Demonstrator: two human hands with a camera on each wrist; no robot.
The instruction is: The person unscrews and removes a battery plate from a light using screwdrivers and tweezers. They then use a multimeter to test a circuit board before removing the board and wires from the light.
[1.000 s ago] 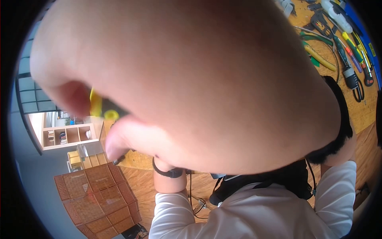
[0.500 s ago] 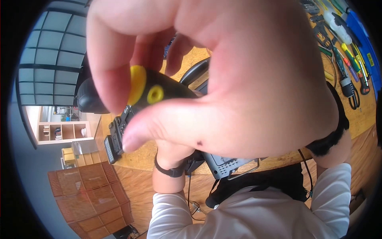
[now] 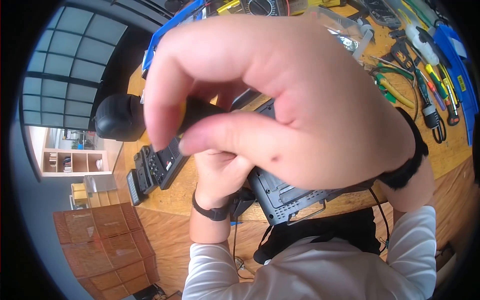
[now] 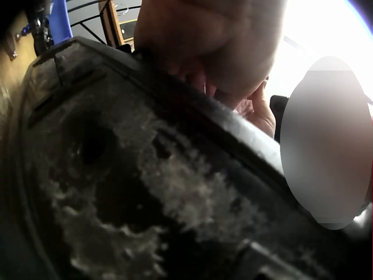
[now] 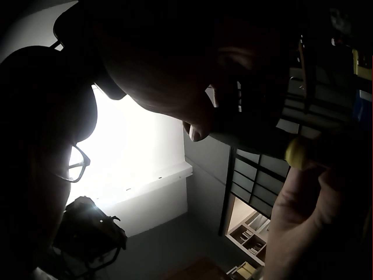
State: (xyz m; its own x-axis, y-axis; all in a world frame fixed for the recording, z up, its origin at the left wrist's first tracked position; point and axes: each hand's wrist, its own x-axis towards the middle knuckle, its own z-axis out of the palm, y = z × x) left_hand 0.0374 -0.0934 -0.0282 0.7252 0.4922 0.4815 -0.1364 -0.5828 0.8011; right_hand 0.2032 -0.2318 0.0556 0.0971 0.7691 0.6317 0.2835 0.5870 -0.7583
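My right hand (image 3: 280,105), large in the head view, curls its thumb and fingers around a black tool handle (image 3: 197,116) with yellow on it. Most of that tool is hidden by the hand; its yellow part (image 5: 297,153) shows in the right wrist view. Below and behind, my left hand (image 3: 222,172), with a dark band at the wrist, stands close to the right fingertips. Its fingers are mostly covered, so I cannot tell what they hold. A black device casing (image 3: 282,202) with vent holes and a wire bail lies under both hands. Its dark plastic surface (image 4: 145,169) fills the left wrist view.
Black equipment with buttons (image 3: 162,162) lies on the wooden table (image 3: 210,197) at left, near a rounded black object (image 3: 117,117). Pliers (image 3: 397,95), several screwdrivers and a blue tray (image 3: 457,85) occupy the right side. A multimeter (image 3: 260,7) is at the far edge.
My right hand has drawn back from the camera and moved down and right, holding the yellow-and-black tool. The left hand and casing have come more into view.
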